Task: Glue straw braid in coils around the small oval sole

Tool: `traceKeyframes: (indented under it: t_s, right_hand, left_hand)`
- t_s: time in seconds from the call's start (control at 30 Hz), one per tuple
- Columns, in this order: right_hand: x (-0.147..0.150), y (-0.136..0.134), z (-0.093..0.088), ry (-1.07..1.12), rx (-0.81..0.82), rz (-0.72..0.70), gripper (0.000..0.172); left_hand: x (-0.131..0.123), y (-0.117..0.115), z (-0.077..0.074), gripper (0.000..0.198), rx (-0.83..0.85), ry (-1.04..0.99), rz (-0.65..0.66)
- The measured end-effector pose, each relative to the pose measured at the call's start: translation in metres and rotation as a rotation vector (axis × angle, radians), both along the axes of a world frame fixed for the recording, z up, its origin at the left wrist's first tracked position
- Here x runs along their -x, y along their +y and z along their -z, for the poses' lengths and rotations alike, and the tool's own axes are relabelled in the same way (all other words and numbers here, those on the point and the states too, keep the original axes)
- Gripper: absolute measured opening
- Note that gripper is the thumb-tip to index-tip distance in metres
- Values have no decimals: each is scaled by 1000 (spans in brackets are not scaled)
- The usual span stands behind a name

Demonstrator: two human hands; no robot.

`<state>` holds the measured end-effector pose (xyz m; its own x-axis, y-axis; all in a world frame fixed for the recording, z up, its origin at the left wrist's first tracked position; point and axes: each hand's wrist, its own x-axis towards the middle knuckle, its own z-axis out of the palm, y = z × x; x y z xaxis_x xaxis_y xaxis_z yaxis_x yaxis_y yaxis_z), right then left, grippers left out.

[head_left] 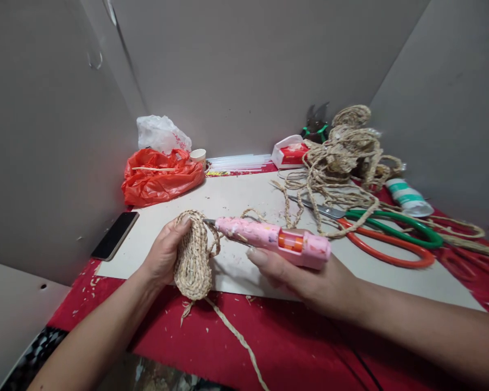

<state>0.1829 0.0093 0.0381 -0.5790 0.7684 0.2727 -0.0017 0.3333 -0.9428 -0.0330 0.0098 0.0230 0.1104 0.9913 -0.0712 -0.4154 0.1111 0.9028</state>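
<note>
- Left forearm rises from the lower left corner, slanting up and right; left hand (163,250) grips a coiled braided-straw oval (193,263) by its left side.
- Left thumb pressed near the oval's upper end; other fingers mostly hidden behind it.
- Oval held upright, long axis near vertical, above the near edge of the pale board (236,190) on the red-covered tabletop (179,331).
- Right forearm enters low from the right edge, running left and slightly upward; right hand (309,282) wrapped around a pink glue gun (248,231).
- Right thumb stretched leftward below the barrel, nail facing up; remaining fingers out of sight, so trigger contact cannot be told.
- Gun roughly level, nozzle pointing left at the oval's upper right edge. Touching or just beside: cannot tell.
- Small braid loop (215,244) stands off the oval's right side, beneath the nozzle.
- Loose strand (240,339) trails from the oval's bottom, down and right.
</note>
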Motion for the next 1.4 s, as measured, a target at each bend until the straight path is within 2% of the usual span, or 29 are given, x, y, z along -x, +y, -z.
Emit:
traceKeyframes:
  t_s: [0.23, 0.43, 0.57, 0.8, 1.07, 1.4]
  right_hand:
    - [0, 0, 1, -10, 28, -8, 43]
    - [-1, 1, 7, -22, 63, -21, 38]
    - [-1, 0, 8, -24, 35, 16, 38]
    - [-3, 0, 1, -65, -30, 30, 33]
    - [-3, 0, 0, -76, -51, 37, 29]
    - [-3, -2, 1, -68, -43, 27, 34]
  left_hand:
    - [-1, 0, -2, 28, 9, -6, -21]
    - [-1, 0, -2, 28, 14, -6, -27]
    - [-1, 0, -1, 28, 16, -8, -27]
    - [0, 1, 0, 30, 46, -2, -53]
    - [-2, 0, -4, 31, 53, -21, -63]
    - [-2, 0, -5, 31, 73, 9, -99]
